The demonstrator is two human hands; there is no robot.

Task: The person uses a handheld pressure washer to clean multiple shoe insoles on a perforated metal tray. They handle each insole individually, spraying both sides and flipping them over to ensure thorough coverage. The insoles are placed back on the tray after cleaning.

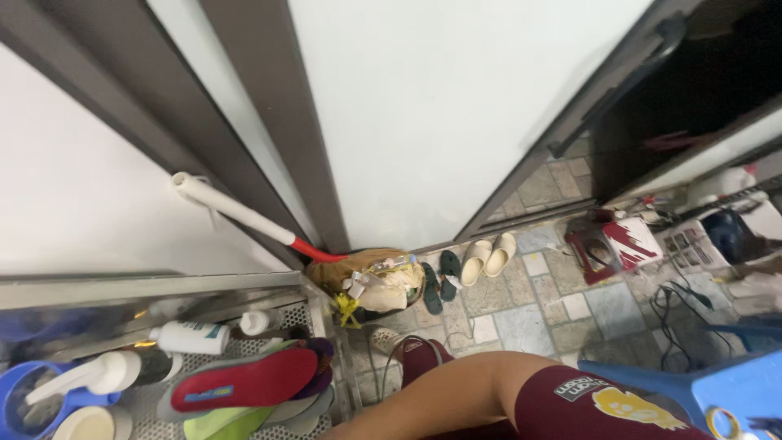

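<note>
Door panel (423, 114): a big white panel in a dark frame filled the upper view, reaching down to the tiled floor (521, 314).
Leg (472, 391): the person's bare thigh and knee crossed the lower middle, in maroon shorts (586, 407) with a yellow print.
Hands: neither hand was in view, so whether the fingers were apart or together could not be told.
Metal rack (318, 314): a perforated steel shelf sat at lower left, just beside the knee.
Insoles (244, 381): a red insole lay on top of green and grey ones on the rack, the things nearest the leg.
Mop handle (236, 210): white with a red lower end, it leaned against the door frame.
Bag (375, 281): a tan bag stuffed with rubbish sat on the floor at the foot of the frame.
Cream slippers (487, 257): a pair lay by the door's edge, dark green sandals (440, 281) just beside them.
White bottle (191, 337): it lay on its side at the back of the rack.
</note>
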